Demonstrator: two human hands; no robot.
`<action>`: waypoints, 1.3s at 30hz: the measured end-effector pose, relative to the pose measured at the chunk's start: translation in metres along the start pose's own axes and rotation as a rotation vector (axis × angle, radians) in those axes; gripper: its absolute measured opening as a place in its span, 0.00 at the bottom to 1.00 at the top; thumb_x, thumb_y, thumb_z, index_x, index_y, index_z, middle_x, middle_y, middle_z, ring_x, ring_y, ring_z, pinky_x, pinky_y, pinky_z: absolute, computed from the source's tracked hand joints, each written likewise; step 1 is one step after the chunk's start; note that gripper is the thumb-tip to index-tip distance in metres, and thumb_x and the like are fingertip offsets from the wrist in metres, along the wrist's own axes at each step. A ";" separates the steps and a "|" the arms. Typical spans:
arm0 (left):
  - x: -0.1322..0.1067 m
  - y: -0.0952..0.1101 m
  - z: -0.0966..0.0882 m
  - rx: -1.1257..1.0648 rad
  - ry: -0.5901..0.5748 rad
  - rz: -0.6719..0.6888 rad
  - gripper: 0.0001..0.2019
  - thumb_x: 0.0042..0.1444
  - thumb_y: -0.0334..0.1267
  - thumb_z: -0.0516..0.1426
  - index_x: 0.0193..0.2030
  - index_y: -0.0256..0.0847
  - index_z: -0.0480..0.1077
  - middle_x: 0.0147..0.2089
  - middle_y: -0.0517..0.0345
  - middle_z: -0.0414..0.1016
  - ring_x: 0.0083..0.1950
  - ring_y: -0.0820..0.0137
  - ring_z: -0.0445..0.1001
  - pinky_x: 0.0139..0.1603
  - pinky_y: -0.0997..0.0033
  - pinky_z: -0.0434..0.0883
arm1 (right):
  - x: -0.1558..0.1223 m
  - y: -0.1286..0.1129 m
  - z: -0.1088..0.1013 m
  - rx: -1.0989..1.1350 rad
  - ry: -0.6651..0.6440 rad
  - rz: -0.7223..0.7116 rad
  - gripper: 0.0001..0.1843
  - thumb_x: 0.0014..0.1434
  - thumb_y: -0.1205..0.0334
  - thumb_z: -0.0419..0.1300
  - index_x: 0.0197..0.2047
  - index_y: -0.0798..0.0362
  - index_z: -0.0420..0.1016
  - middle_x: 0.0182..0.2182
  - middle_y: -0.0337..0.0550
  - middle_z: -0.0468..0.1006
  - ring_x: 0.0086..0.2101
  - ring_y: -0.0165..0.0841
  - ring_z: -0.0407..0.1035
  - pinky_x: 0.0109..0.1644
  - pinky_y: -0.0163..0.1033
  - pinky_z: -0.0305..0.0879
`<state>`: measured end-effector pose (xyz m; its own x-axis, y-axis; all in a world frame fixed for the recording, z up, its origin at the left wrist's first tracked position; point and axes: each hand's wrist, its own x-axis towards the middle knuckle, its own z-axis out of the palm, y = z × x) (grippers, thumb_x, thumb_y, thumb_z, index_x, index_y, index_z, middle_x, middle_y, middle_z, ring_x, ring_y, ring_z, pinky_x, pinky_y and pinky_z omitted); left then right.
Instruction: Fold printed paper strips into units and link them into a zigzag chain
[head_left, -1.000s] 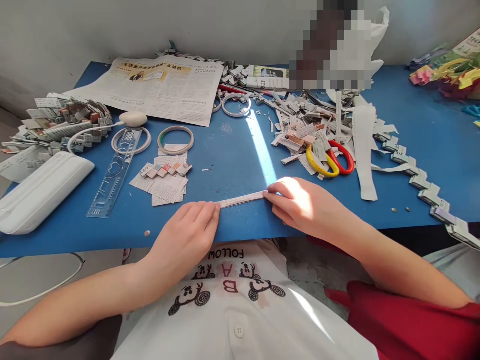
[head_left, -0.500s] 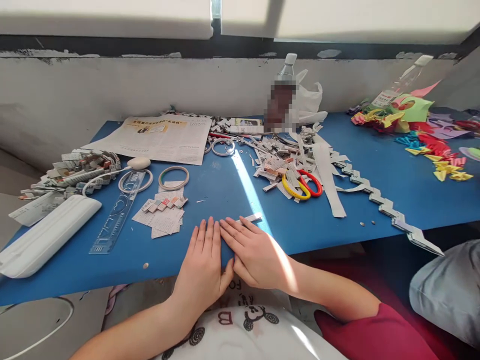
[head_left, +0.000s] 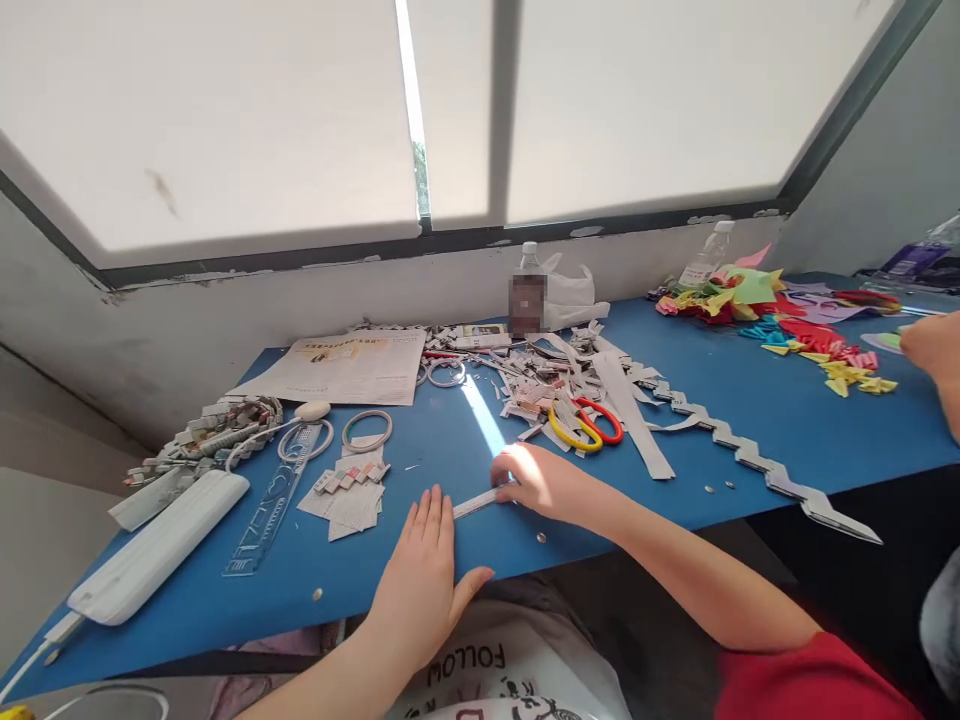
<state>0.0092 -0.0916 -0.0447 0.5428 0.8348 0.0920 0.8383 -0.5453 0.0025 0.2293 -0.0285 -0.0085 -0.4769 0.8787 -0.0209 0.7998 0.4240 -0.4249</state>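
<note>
A narrow folded newspaper strip (head_left: 475, 503) lies on the blue table (head_left: 750, 420) near its front edge. My left hand (head_left: 426, 580) lies flat, fingers stretched out, with the fingertips on the strip's left end. My right hand (head_left: 541, 484) presses down on the strip's right end with curled fingers, lit by a band of sunlight.
Scissors with yellow and red handles (head_left: 586, 425) lie among cut paper scraps (head_left: 536, 385). An open newspaper (head_left: 345, 366), tape rings (head_left: 367, 431), a clear ruler (head_left: 274, 501), a white case (head_left: 154, 547) and small folded pieces (head_left: 346, 490) sit left. Colourful folded paper (head_left: 787, 330) and another person's hand (head_left: 934, 350) are at right.
The camera has tilted up, showing the window. My hands, side by side half a second ago, have parted; the right slid right along the strip.
</note>
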 end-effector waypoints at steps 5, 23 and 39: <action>0.021 -0.008 -0.020 -0.213 -0.132 0.017 0.27 0.67 0.46 0.43 0.67 0.31 0.58 0.69 0.40 0.56 0.69 0.54 0.58 0.64 0.54 0.64 | 0.013 -0.008 -0.014 -0.020 -0.122 -0.084 0.06 0.58 0.61 0.59 0.36 0.55 0.75 0.35 0.46 0.77 0.32 0.33 0.67 0.30 0.34 0.54; 0.079 -0.043 -0.054 -0.214 -0.292 0.141 0.13 0.59 0.30 0.46 0.38 0.43 0.71 0.37 0.54 0.79 0.36 0.62 0.75 0.30 0.70 0.58 | 0.042 0.001 -0.012 0.049 -0.216 -0.278 0.09 0.62 0.66 0.54 0.40 0.53 0.75 0.38 0.45 0.81 0.34 0.33 0.73 0.31 0.33 0.61; 0.089 -0.060 -0.043 -1.321 -0.145 -0.070 0.16 0.61 0.48 0.50 0.49 0.39 0.59 0.29 0.61 0.69 0.26 0.75 0.62 0.28 0.73 0.61 | 0.045 0.029 -0.028 0.309 0.393 0.006 0.23 0.64 0.46 0.51 0.50 0.53 0.76 0.49 0.51 0.77 0.49 0.42 0.71 0.50 0.46 0.67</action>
<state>0.0046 0.0119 0.0060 0.5705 0.8196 -0.0537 0.2288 -0.0957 0.9688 0.2414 0.0294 0.0031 -0.2515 0.9222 0.2937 0.6281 0.3864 -0.6754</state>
